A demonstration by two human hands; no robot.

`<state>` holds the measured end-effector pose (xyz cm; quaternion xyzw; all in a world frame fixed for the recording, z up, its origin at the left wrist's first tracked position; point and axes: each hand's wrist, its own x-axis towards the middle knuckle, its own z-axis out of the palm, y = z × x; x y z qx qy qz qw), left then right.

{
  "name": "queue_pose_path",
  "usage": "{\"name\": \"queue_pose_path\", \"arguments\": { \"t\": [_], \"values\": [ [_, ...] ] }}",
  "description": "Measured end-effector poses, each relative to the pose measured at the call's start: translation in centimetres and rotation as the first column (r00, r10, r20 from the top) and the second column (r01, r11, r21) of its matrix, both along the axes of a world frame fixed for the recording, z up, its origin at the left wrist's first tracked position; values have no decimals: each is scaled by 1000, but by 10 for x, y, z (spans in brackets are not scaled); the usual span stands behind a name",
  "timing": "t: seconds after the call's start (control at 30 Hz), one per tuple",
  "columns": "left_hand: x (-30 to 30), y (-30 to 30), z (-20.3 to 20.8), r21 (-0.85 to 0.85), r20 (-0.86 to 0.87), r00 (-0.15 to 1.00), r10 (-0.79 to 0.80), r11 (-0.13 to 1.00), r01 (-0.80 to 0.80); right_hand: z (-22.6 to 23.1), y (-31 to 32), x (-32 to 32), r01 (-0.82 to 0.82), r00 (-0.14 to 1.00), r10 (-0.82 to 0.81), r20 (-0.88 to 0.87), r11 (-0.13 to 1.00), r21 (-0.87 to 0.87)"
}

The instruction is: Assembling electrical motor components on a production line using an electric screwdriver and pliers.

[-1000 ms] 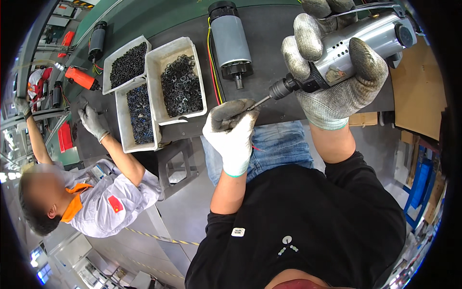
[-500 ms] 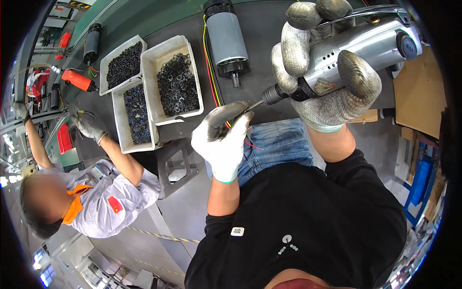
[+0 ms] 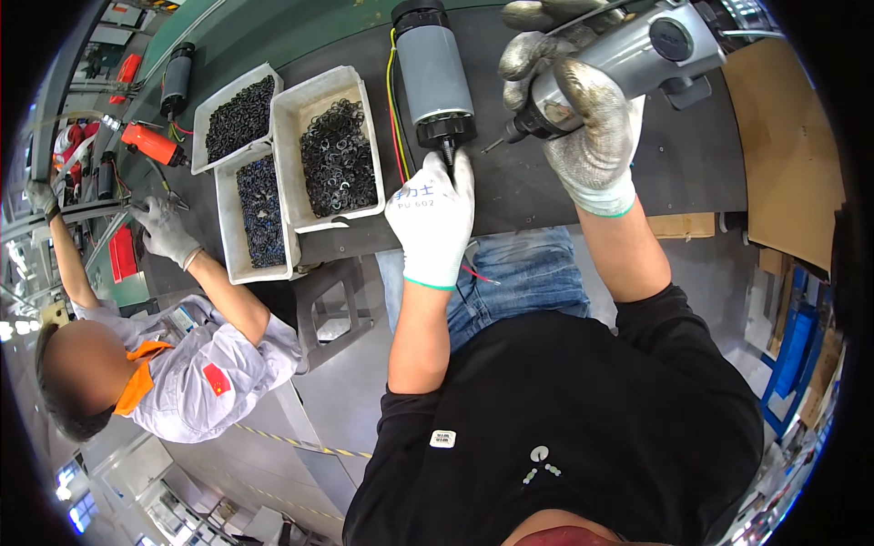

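Observation:
A grey cylindrical motor [image 3: 435, 77] with black ends lies on the dark bench, its threaded shaft [image 3: 449, 147] pointing toward me. My left hand [image 3: 430, 214], in a white glove, closes its fingertips about that shaft. Red, yellow and black wires [image 3: 397, 127] run down the motor's left side and pass under the hand; a loose red end shows over my jeans. To the right, my right hand [image 3: 587, 136], in a worn grey-white glove, grips a silver power screwdriver [image 3: 628, 59]. Its thin bit points left, apart from the motor.
Left of the motor stand white bins [image 3: 371, 136] of black rings and small dark parts. A co-worker [image 3: 196, 364] sits at the left, near an orange-red power tool [image 3: 153, 144] and another motor [image 3: 177, 80]. Cardboard [image 3: 783, 136] lies at the right.
My left hand has moved up from the screwdriver's tip to the motor's shaft. The screwdriver has tilted and drawn back, its bit now away from my left hand.

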<state>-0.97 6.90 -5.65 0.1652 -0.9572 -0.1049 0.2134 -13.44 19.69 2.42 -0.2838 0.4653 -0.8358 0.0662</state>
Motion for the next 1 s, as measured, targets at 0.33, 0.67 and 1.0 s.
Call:
{"name": "queue_pose_path", "arguments": {
  "t": [0.33, 0.67, 1.0],
  "values": [
    [4, 4, -2, 76, -19, 999, -26, 997, 28, -6, -33, 6, -12, 1000, 11, -17, 997, -76],
    [5, 1, -4, 95, 46, 999, -17, 995, 12, -21, -44, 5, -103, 994, 94, -59, 979, -178],
    [4, 5, 1, 196, -42, 997, 65, 979, -56, -1, -30, 16, -99, 966, 138, 220, 979, -176]
  ]
}}
